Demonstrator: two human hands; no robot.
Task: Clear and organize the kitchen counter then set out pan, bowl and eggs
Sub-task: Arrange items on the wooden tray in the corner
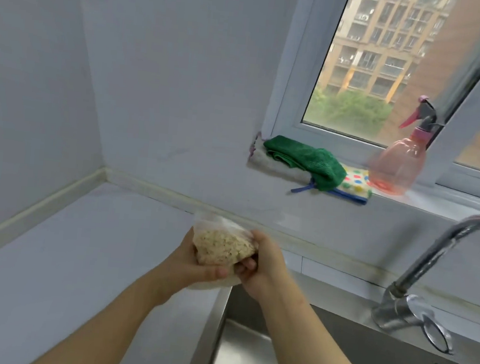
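While together, both hands [193, 262] [266, 266] around bag [223, 247]

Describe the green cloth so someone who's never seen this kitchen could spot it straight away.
Find the window in the wall behind the counter. On its sill, left of the pink spray bottle, cloths are piled. The green cloth is the dark, fuzzy one on top, draped over a pale grey cloth, with a polka-dot cloth at its right.

A bag [223, 247] is held between the left grip [192, 268] and right grip [266, 266] over the bench [79, 254] edge, left of the sink [245, 352]. A faucet [429, 273] is mounted behind the sink. On the windowsill [436, 205], cloths [305, 158] are piled left of a spray bottle [396, 164].
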